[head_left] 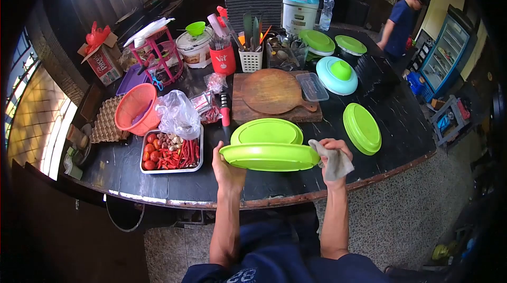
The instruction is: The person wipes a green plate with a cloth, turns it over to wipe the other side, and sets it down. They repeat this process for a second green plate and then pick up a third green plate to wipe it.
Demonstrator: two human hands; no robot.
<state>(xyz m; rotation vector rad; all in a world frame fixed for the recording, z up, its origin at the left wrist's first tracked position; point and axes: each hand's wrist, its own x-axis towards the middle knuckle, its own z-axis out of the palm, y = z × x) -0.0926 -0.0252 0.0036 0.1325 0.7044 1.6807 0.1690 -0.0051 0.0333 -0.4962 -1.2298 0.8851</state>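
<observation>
My left hand [228, 169] grips the left end of a lime-green oval plate [270, 158], held tilted above the dark table near its front edge. In my right hand [336, 152] is a grey cloth [335, 165], bunched against the plate's right end. Just behind the held plate lies a second lime-green oval plate [267, 131], partly hidden by it. A third green oval plate [362, 128] rests on the table to the right of my right hand.
Left stands a metal tray [171, 170] of tomatoes and chillies. Behind the plates are a wooden cutting board [272, 91], a peeler-like tool with a red-and-black handle [225, 109] and a clear plastic lid [312, 87]. A light-blue bowl [332, 86] sits farther right. Another person [400, 24] is beyond the table.
</observation>
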